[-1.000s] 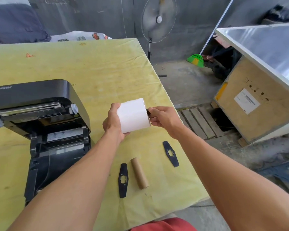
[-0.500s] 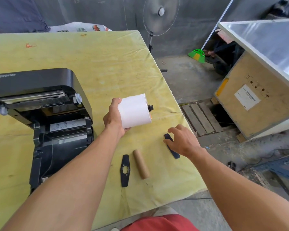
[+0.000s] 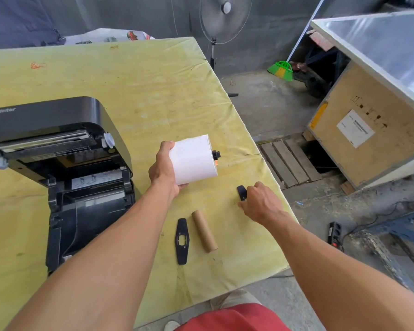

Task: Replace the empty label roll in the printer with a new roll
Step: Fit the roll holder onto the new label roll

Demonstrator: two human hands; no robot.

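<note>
left hand (image 3: 164,169) grips the new white label roll (image 3: 193,158) above the yellow table (image 3: 153,91), just right of the open printer (image 3: 65,187). right hand (image 3: 258,204) pinches a black guide plate (image 3: 241,191) at the table surface. empty cardboard core (image 3: 204,231) and second black plate (image 3: 182,240) lie side by side nearby.

Printer (image 3: 58,163) left — core (image 3: 204,231) right

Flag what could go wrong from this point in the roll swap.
The left hand grips the new label roll by one end only, with the spindle poking out of the free end; it might slide out.
The right hand pinches a guide plate close to the table edge; a fumble could drop it to the floor.
The empty core lies loose and may roll off.
</note>
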